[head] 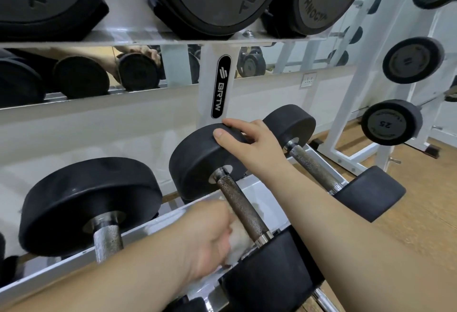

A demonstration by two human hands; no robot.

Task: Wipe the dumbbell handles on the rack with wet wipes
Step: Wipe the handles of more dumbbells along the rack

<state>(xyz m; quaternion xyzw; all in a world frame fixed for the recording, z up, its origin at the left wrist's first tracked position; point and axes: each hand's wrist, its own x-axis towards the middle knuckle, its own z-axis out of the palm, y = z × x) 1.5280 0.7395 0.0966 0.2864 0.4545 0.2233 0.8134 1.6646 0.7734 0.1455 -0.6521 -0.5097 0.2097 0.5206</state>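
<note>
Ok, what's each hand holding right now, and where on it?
The left hand holds a bunched wet wipe at the near end of the middle dumbbell's handle. The right hand grips the top rim of that dumbbell's far head.

- The middle dumbbell (205, 160), with black rubber heads, lay on the white rack (61, 272), its dark knurled handle (241, 206) running from 11 to 5 o'clock.
- A crumpled white wet wipe (235, 245), gripped in the left hand (207, 235), touched that handle's near end at 7 o'clock.
- Neighbouring dumbbells lay at 9 o'clock with a shiny handle (107, 242) and at 2 o'clock with a speckled handle (312, 165).
</note>
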